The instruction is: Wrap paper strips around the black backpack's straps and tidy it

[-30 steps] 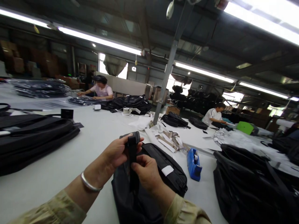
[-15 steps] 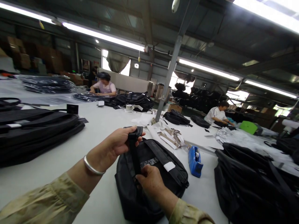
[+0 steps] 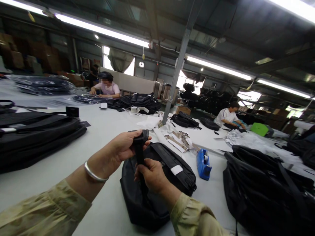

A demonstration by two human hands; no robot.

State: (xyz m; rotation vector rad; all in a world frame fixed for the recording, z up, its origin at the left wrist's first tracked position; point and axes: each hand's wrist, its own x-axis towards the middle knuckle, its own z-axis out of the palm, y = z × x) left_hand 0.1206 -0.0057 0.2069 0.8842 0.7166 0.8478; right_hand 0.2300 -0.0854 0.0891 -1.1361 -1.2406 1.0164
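Observation:
A black backpack (image 3: 131, 193) lies on the white table (image 3: 100, 144) in front of me, with a white label (image 3: 176, 169) around one of its straps. Above it, my left hand (image 3: 121, 146) is closed around the rolled end of a black strap (image 3: 139, 153). The strap hangs from that roll down toward the backpack. My right hand (image 3: 154, 175) pinches the same strap lower down, just over the bag, with its thumb and fingers closed. Where the strap joins the bag is too dark to make out.
A blue tape dispenser (image 3: 204, 165) stands right of the backpack. Stacked black bags lie at the left (image 3: 41, 141) and right (image 3: 263, 193). Paper scraps (image 3: 178, 141) lie by a metal post (image 3: 176, 75). Two co-workers (image 3: 108, 88) (image 3: 228, 116) work across the table.
My right hand has moved up the strap, closer to my left hand. My left hand keeps its hold on the roll. The whole view has shifted slightly.

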